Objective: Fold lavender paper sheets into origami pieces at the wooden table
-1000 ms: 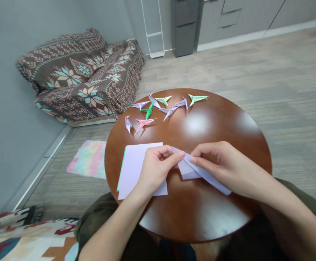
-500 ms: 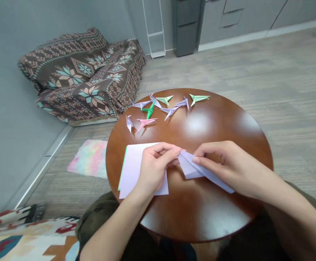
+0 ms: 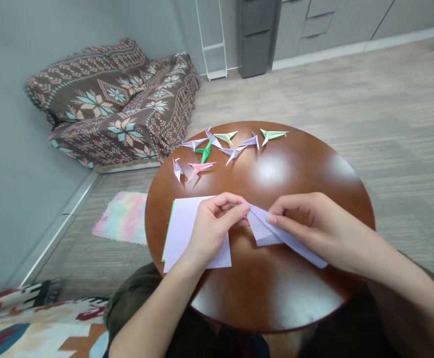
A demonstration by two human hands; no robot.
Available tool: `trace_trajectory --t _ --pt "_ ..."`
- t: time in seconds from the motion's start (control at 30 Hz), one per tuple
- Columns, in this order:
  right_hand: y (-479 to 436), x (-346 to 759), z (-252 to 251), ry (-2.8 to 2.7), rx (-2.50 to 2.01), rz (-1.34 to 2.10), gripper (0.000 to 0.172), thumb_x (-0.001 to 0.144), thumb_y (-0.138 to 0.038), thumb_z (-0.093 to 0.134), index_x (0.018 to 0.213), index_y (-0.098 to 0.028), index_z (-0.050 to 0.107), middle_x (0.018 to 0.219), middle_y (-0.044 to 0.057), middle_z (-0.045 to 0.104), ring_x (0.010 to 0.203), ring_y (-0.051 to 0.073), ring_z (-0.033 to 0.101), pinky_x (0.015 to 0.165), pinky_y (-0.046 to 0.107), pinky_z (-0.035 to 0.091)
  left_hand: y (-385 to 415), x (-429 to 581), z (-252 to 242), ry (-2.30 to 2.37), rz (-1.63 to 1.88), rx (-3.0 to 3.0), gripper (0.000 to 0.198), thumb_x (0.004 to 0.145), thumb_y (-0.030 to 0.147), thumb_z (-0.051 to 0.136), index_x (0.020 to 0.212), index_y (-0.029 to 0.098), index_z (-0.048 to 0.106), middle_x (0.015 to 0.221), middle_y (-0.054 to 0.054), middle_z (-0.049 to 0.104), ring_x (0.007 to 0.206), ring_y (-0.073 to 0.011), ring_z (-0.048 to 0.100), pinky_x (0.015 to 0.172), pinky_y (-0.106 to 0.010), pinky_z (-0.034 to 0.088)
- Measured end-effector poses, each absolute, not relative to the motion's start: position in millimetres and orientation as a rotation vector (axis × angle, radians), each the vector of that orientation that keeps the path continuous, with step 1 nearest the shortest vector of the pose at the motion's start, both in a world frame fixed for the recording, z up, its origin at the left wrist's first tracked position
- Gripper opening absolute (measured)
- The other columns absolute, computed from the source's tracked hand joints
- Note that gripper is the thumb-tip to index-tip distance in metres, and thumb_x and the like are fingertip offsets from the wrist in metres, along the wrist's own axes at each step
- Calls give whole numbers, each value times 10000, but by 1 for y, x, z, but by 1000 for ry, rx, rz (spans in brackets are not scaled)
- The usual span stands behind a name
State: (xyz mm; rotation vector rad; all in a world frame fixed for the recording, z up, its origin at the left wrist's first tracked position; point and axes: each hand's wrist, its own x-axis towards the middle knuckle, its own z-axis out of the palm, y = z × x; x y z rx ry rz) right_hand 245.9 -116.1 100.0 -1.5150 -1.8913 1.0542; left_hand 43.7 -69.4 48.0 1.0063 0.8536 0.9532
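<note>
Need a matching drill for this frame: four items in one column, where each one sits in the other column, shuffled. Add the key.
Items:
1. folded lilac sheet
2. paper stack
3. pink paper figure
4. pastel rug

Places:
A. on the floor, left of the table
B. pinched between left hand and right hand
C. flat on the table, partly covered by the left hand
D. far side of the table, among other folded figures

Pairs: 1-B, 2-C, 3-D, 4-A.
</note>
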Motion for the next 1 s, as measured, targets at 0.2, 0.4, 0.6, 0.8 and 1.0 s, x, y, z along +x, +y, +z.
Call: trace_trajectory --t 0.2,0.4,0.6,0.8,1.0 --pt "-116 247 98 -1885 -1519 1093 259 979 -282 568 798 -194 730 729 2 731 675 169 630 621 286 423 -68 43 47 849 959 1041 199 783 330 863 818 162 763 790 -18 744 684 -109 670 648 -196 556" --pt "-115 246 97 -1880 -1524 1124 259 970 -304 575 799 -189 732 716 1 727 655 162 616 605 281 415 -71 45 52 879 869 1173 198 790 336 853 802 155 775 678 -7 707 605 -112 629 618 -219 523" --pt "-113 248 97 -1870 -1533 1136 276 968 -334 581 792 -186 734 690 5 715 618 157 605 552 265 404 -72 46 53 945 925 1256 245 794 332 838 700 141 717 618 2 656 575 -99 580 577 -204 458" --pt "-111 262 96 -2003 -1536 1084 240 963 -300 582 820 -211 754 741 12 740 667 180 627 600 290 427 -72 45 57 927 883 1313 156 769 236 838 849 165 724 732 -4 714 625 -109 630 590 -189 477" --pt "-112 264 97 -2019 -1474 1110 240 976 -297 582 839 -225 766 781 10 762 697 182 657 642 300 454 -77 45 57 910 736 1444 203 771 271 854 958 192 847 906 -69 821 731 -185 727 643 -243 554"
